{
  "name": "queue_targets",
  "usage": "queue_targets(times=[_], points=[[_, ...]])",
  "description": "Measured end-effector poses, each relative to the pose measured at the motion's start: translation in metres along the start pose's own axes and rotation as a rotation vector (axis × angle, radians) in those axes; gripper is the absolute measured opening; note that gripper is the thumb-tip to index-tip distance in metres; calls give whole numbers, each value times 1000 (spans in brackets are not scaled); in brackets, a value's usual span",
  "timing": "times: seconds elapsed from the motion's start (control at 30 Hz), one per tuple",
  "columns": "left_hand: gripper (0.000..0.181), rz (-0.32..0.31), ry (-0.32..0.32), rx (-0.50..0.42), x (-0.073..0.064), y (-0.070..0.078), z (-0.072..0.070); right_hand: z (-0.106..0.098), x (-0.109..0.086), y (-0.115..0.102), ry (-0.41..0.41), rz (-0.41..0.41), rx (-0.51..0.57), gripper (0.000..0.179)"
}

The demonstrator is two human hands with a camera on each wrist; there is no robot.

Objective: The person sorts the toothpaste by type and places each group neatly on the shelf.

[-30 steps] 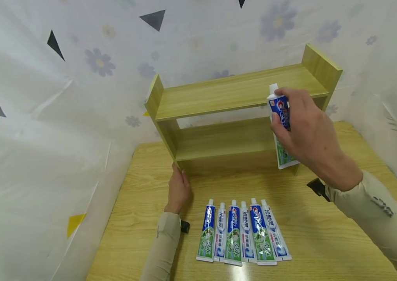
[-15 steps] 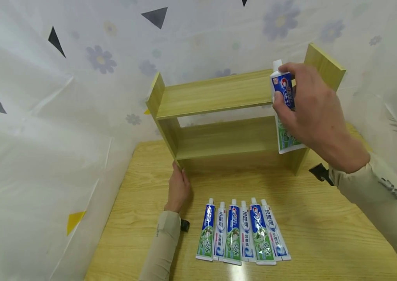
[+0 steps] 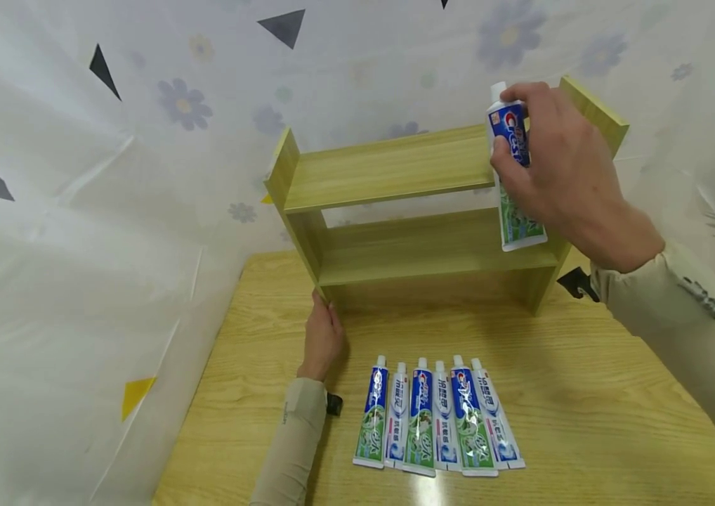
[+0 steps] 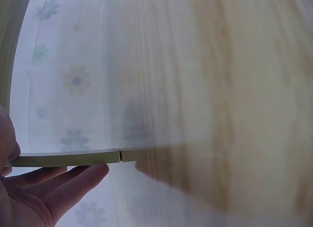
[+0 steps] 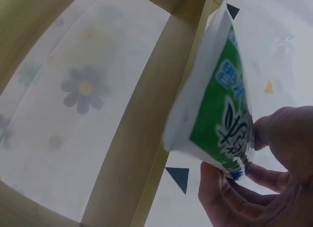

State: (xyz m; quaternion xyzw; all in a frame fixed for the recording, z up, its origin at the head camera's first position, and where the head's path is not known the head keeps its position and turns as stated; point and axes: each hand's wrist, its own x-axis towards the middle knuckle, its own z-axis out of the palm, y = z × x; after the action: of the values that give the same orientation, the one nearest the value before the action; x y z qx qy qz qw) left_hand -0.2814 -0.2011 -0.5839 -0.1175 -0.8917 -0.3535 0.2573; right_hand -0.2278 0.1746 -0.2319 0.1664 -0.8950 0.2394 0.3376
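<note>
My right hand (image 3: 566, 161) grips a blue, white and green toothpaste tube (image 3: 515, 204) by its upper half, cap up, in front of the shelf's upper right. In the right wrist view the tube's flat white end and green part (image 5: 220, 104) show beside a shelf board, the fingers on the far part. My left hand (image 3: 322, 341) holds the lower left side panel of the wooden shelf (image 3: 389, 172). The left wrist view has thumb and fingers (image 4: 73, 188) on either side of the panel's edge (image 4: 63, 159).
Several toothpaste tubes (image 3: 421, 422) lie side by side on the wooden table (image 3: 585, 414), caps toward the shelf. Blue-and-green ones alternate with narrower white ones. A pale flowered sheet (image 3: 357, 77) hangs behind the shelf, and another side of it stands at the left.
My right hand has lifted the toothpaste tube upward, from in front of the shelf's middle to its top board. My left hand stays at the side panel.
</note>
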Motion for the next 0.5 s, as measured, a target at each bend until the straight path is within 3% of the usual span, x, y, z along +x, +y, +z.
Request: queue_targets(times=[0.2,0.5], points=[[49,-8,23,-8,-4,5,-3,0,12,4,-86,46,1,55],[50,-33,23,-23,-4,-19,14,-6,27,12,-153,97,-28,58]])
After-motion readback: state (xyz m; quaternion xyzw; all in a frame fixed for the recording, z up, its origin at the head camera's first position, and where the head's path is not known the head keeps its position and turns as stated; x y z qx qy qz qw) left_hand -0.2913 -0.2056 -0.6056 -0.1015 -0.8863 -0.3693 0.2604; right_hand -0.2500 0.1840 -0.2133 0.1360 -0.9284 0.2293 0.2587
